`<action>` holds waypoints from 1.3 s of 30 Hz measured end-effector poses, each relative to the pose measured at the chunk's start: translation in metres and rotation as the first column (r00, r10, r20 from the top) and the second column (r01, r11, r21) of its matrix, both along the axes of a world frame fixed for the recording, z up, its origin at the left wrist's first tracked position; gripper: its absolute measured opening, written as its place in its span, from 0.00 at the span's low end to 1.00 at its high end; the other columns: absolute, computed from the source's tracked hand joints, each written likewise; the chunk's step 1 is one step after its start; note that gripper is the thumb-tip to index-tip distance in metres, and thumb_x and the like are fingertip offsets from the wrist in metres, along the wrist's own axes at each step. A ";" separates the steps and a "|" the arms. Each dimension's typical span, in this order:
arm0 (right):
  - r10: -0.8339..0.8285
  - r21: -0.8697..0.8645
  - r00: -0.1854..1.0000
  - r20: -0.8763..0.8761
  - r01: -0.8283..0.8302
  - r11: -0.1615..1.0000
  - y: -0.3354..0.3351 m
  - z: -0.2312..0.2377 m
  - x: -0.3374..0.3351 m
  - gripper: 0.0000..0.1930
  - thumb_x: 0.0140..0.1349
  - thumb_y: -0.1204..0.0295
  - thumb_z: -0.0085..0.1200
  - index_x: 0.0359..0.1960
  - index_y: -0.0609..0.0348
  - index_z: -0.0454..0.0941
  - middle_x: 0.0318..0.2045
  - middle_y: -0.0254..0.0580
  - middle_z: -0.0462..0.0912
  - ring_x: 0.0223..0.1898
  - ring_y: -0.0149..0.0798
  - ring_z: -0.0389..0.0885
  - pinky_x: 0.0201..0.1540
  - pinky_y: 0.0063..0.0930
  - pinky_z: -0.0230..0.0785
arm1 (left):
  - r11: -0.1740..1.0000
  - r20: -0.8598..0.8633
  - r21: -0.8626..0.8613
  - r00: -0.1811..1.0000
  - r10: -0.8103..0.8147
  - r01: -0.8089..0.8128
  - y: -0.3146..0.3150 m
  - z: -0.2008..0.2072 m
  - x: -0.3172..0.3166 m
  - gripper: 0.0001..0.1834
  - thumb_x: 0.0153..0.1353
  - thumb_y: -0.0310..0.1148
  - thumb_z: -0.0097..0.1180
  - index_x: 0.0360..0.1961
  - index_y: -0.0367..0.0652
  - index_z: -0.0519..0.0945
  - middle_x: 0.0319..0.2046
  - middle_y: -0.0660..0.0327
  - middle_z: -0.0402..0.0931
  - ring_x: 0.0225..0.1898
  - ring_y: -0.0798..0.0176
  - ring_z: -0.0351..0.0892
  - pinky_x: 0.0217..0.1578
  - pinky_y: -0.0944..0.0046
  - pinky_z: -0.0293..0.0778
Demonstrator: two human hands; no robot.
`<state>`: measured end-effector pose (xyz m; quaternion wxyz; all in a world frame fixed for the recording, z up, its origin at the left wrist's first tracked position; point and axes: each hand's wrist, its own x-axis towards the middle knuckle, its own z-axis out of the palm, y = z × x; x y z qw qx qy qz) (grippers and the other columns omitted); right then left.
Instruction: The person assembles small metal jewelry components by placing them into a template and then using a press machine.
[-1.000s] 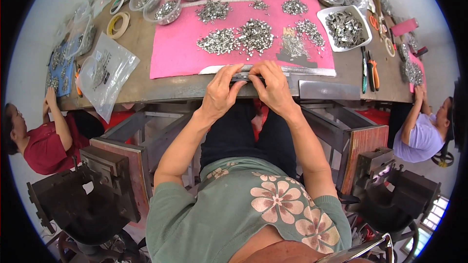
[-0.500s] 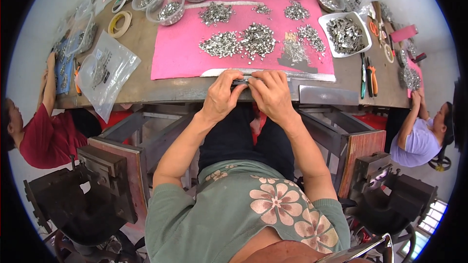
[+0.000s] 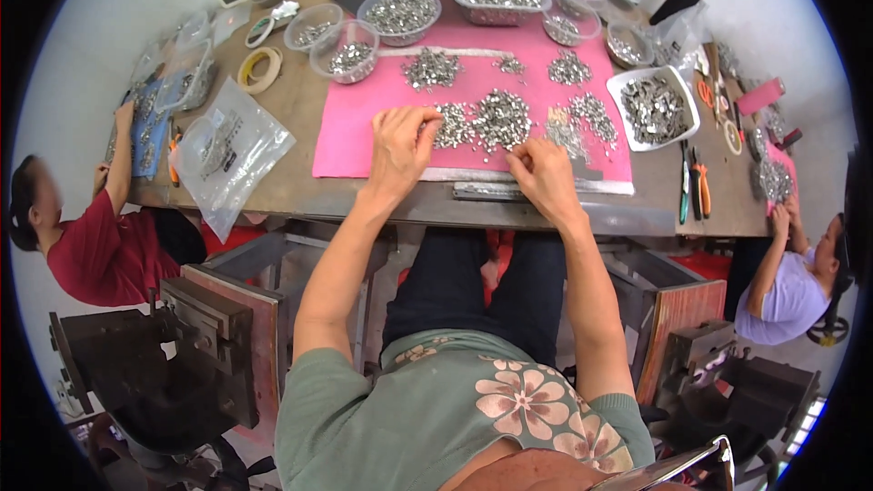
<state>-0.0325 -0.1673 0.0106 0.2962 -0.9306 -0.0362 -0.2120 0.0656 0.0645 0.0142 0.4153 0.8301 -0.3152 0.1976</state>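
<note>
On the pink mat (image 3: 350, 145), my left hand (image 3: 398, 147) has its thumb and forefinger curled together at the left edge of a pile of small silvery metal pieces (image 3: 452, 127). My right hand (image 3: 544, 175) is drawn into a pinch just below a larger, neighbouring pile of metal pieces (image 3: 501, 118). Whatever either set of fingertips holds is too small to make out. Between the hands, a narrow grey metal bar (image 3: 482, 192) lies along the table's front edge. Thin, pin-like metal strips (image 3: 566, 135) are heaped beyond my right hand.
Further piles and clear tubs (image 3: 398, 16) of metal pieces stand behind. A white tray (image 3: 653, 107) of parts and orange-handled pliers (image 3: 700, 184) are at right. Tape rolls (image 3: 260, 70) and a clear plastic bag (image 3: 235, 159) lie left. Two people work at either side.
My hands have parted and moved from the front edge onto the mat, left hand to the left pile and right hand beside the larger one. The bar now lies on the edge, let go.
</note>
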 end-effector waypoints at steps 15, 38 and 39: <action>0.053 -0.115 0.997 -0.054 -0.059 0.992 -0.010 0.008 -0.007 0.04 0.58 0.72 0.66 0.32 0.56 0.84 0.28 0.40 0.78 0.37 0.45 0.79 0.43 0.41 0.63 | 0.992 0.119 0.121 0.992 -0.035 0.020 -0.036 -0.027 0.110 0.09 0.57 0.28 0.68 0.39 0.41 0.85 0.38 0.56 0.76 0.44 0.50 0.78 0.46 0.54 0.75; 0.206 0.147 0.975 0.081 -0.216 0.965 0.025 0.006 -0.039 0.07 0.58 0.82 0.60 0.36 0.62 0.76 0.34 0.43 0.78 0.39 0.47 0.76 0.43 0.39 0.64 | 0.904 -0.119 0.049 0.901 -0.418 0.425 -0.032 -0.016 -0.004 0.03 0.61 0.22 0.61 0.37 0.37 0.82 0.32 0.54 0.77 0.34 0.53 0.80 0.36 0.58 0.76; 0.193 0.143 0.979 0.068 -0.201 0.969 0.025 0.005 -0.039 0.07 0.57 0.82 0.60 0.36 0.62 0.76 0.34 0.42 0.78 0.39 0.47 0.76 0.43 0.39 0.64 | 0.908 -0.114 0.045 0.905 -0.409 0.416 -0.031 -0.016 -0.006 0.03 0.61 0.22 0.61 0.37 0.37 0.82 0.33 0.54 0.77 0.35 0.54 0.80 0.36 0.57 0.76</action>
